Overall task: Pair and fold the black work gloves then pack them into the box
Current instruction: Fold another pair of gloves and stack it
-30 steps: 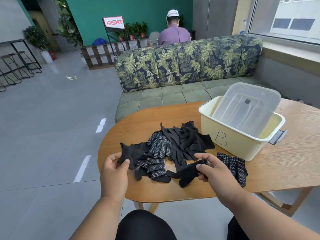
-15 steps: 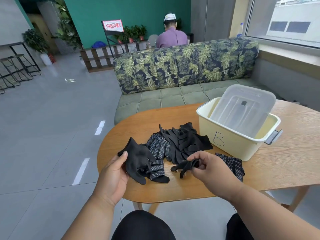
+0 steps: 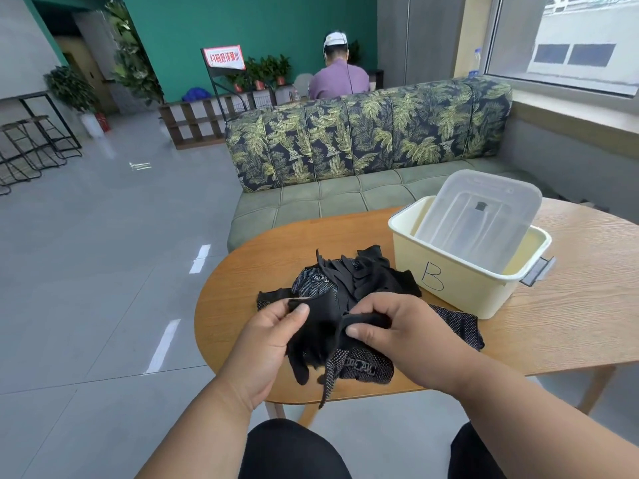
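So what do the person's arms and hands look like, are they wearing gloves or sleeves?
No gloves and no sleeves in view. The left hand and right hand are bare, with short plain nails, and both forearms are bare as far as the picture shows. No rings, watch or bracelets show. Dark trousers cover the knees below.

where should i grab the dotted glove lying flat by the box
Pinch the dotted glove at its free outer edge, coming from the right and above. It lies flat on the table beside the box, and its inner end sits under the right hand, so only that edge is open.
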The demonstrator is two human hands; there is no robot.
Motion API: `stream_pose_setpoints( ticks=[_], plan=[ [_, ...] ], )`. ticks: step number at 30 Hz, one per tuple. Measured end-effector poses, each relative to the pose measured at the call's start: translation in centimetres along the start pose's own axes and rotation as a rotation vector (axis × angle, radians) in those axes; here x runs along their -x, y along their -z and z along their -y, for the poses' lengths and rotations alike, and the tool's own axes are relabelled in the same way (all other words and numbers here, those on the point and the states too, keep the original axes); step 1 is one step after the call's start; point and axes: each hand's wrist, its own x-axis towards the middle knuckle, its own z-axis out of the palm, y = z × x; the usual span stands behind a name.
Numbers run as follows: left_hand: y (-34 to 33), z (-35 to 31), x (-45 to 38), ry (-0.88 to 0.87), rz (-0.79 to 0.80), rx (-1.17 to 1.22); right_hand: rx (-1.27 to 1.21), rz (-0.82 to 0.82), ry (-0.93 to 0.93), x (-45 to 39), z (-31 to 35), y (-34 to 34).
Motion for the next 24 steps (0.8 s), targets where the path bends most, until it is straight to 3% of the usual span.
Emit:
stream_pose_setpoints(
  ticks=[9,17,24],
  plan=[
    [-3.3,0.4,1.4,0.075,0.151,-0.009,0.082,-0.11,-0.007,0.7,-0.5,-0.7],
    [-3.7,0.6,2.0,0.064,0.183,-0.008,0.231,-0.217,0.134,0.0,-1.4,-1.1],
    [-3.3,1.5,1.9,0.098,0.19,0.085,0.14,-0.175,-0.005,0.2,-1.4,-1.0]
  ],
)
